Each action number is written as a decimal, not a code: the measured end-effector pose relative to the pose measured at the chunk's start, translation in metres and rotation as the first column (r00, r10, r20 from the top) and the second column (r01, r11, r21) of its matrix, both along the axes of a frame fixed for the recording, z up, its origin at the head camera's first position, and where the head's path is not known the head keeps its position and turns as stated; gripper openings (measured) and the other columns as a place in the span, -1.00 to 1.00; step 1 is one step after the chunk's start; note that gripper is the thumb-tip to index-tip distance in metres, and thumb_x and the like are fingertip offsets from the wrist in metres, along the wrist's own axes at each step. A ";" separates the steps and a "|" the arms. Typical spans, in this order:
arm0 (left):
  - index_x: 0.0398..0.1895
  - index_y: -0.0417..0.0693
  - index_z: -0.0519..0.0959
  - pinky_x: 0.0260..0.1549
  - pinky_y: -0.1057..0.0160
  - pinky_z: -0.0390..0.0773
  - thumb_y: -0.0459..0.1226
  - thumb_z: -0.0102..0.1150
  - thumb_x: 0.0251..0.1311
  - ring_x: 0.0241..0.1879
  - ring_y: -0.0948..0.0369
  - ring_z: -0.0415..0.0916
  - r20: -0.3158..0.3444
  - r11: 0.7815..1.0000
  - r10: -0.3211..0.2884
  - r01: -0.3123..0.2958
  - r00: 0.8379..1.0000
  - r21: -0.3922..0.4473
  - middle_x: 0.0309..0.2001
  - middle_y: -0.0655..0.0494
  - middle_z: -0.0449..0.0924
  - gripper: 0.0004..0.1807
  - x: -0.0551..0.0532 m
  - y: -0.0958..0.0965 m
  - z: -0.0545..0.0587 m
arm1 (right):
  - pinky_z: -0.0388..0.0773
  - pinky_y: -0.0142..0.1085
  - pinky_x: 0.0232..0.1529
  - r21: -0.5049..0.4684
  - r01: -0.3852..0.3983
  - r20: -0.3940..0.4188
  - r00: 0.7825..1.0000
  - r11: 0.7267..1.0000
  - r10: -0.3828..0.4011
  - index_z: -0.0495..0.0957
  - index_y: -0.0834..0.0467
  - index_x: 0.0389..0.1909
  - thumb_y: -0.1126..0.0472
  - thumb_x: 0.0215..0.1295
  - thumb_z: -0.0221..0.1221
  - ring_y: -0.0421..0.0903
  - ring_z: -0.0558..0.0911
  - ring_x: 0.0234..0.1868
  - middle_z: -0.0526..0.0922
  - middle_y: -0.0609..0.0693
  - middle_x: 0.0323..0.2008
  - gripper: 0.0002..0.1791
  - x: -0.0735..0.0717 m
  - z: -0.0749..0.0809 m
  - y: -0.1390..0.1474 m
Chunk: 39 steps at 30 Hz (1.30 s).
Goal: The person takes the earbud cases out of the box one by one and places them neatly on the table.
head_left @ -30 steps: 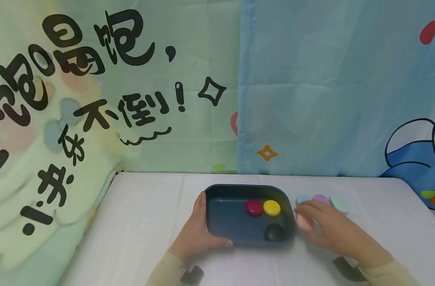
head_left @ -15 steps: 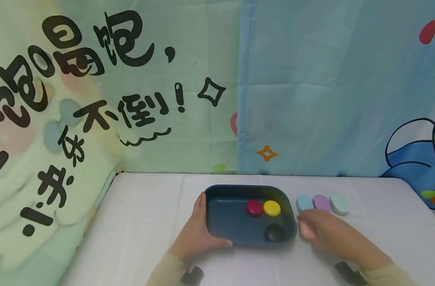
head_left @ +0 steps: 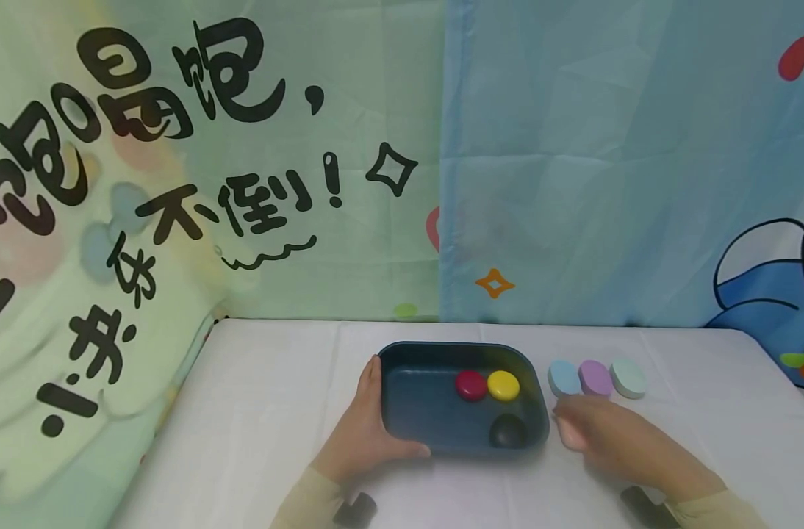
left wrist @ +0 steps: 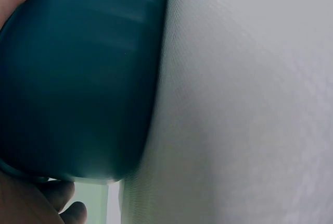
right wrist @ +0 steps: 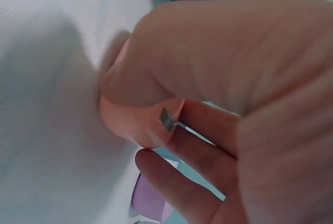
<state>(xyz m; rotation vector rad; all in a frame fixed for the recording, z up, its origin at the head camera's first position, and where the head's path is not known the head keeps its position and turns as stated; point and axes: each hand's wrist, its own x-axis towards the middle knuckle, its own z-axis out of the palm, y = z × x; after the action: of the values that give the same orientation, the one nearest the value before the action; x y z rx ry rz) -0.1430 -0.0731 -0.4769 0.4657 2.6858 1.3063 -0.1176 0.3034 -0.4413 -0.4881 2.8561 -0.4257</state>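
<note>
My left hand (head_left: pixel 365 433) grips the left end of a dark blue rectangular tray (head_left: pixel 415 411), its thumb along the near side. In the left wrist view the tray's side wall (left wrist: pixel 83 88) stands on the cloth. Inside the tray lie a red round piece (head_left: pixel 471 385), a yellow one (head_left: pixel 503 385) touching it, and a black one (head_left: pixel 508 431) nearer the front. Just right of the tray, my right hand (head_left: pixel 616 437) pinches a peach-coloured disc (right wrist: pixel 138 120) low over the cloth. A small silvery patch shows on the disc; the thumb hides part of it.
Behind my right hand, a light blue disc (head_left: pixel 564 378), a purple disc (head_left: pixel 596 378) and a mint disc (head_left: pixel 629 378) form a row. A white cloth (head_left: pixel 243 441) covers the table, with printed curtains (head_left: pixel 607 162) hanging behind its far edge.
My right hand has come nearer to me and slightly right with the peach disc, uncovering more of the disc row. The left hand and tray have stayed put.
</note>
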 end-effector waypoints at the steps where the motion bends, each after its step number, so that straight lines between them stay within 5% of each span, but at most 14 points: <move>1: 0.63 -0.09 -0.31 0.33 -0.07 0.31 0.26 0.61 -0.36 0.51 0.00 0.05 0.002 1.000 0.001 -0.001 1.000 -0.002 0.63 -0.01 -0.28 0.63 0.000 0.000 0.000 | 0.62 -0.05 -0.10 0.005 0.010 0.007 1.000 1.000 -0.010 0.61 0.00 -0.10 0.42 0.10 0.29 -0.20 0.48 -0.31 0.56 -0.21 -0.27 -0.63 0.000 0.000 0.000; 5: 0.63 -0.12 -0.31 0.33 -0.07 0.31 0.27 0.61 -0.36 0.51 0.00 0.04 0.003 1.000 0.001 -0.001 1.000 -0.001 0.63 -0.02 -0.28 0.63 0.000 0.000 0.000 | 0.58 0.09 0.03 0.010 0.017 -0.020 1.000 1.000 -0.017 0.63 0.08 0.00 0.41 0.15 0.26 -0.14 0.55 -0.22 0.64 -0.13 -0.17 -0.63 0.002 0.003 -0.001; 10: 0.63 -0.14 -0.31 0.34 -0.07 0.30 0.24 0.62 -0.35 0.52 -0.01 0.03 0.006 1.000 -0.003 0.003 1.000 0.003 0.63 -0.01 -0.28 0.63 0.000 0.000 0.001 | 0.47 0.21 0.14 0.027 0.073 -0.022 0.997 0.997 -0.073 0.64 0.14 0.10 0.07 0.42 0.18 0.10 0.61 0.06 0.69 0.04 0.02 -0.65 0.003 0.012 -0.006; 15: 0.63 -0.12 -0.30 0.34 -0.07 0.30 0.26 0.61 -0.36 0.51 -0.02 0.04 0.002 1.000 0.000 0.000 1.000 0.002 0.63 -0.01 -0.27 0.63 0.000 0.000 0.000 | 0.46 0.24 0.14 -0.006 0.095 -0.061 0.994 0.995 -0.095 0.62 0.13 0.15 -0.17 0.39 0.20 0.17 0.57 0.15 0.67 0.06 0.08 -0.48 0.007 0.025 -0.009; 19: 0.63 -0.12 -0.30 0.34 -0.07 0.30 0.28 0.60 -0.36 0.51 -0.02 0.04 -0.005 1.000 0.001 -0.001 1.000 0.000 0.63 -0.01 -0.26 0.63 0.000 0.000 0.000 | 0.47 0.23 0.12 -0.020 0.056 -0.159 0.986 0.998 -0.059 0.61 0.14 0.14 -0.06 0.33 0.30 0.19 0.56 0.16 0.66 0.08 0.08 -0.52 0.010 0.034 -0.014; 30: 0.63 -0.14 -0.29 0.34 -0.05 0.30 0.25 0.61 -0.34 0.51 -0.01 0.04 -0.016 1.000 -0.003 0.003 1.000 0.001 0.62 -0.05 -0.26 0.61 0.000 0.000 0.001 | 0.51 0.16 0.10 -0.007 0.000 -0.269 0.963 1.000 -0.002 0.61 0.24 0.10 0.31 0.18 0.30 0.20 0.56 0.10 0.65 0.16 0.05 -0.58 0.008 0.050 -0.041; 39: 0.63 -0.12 -0.30 0.35 -0.04 0.28 0.26 0.61 -0.34 0.53 0.00 0.01 -0.009 1.000 -0.001 0.001 1.000 -0.002 0.63 -0.05 -0.27 0.62 0.001 0.000 0.002 | 0.58 0.08 0.05 -0.022 -0.030 -0.320 0.947 0.999 0.021 0.61 0.30 0.08 0.22 0.08 0.49 0.17 0.62 0.05 0.66 0.18 0.01 -0.47 0.006 0.053 -0.065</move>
<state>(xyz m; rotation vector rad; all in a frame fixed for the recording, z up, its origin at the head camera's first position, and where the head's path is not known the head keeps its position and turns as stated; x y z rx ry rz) -0.1421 -0.0733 -0.4754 0.4739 2.6940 1.3045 -0.1113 0.2384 -0.3881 -0.6529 3.1530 -0.4140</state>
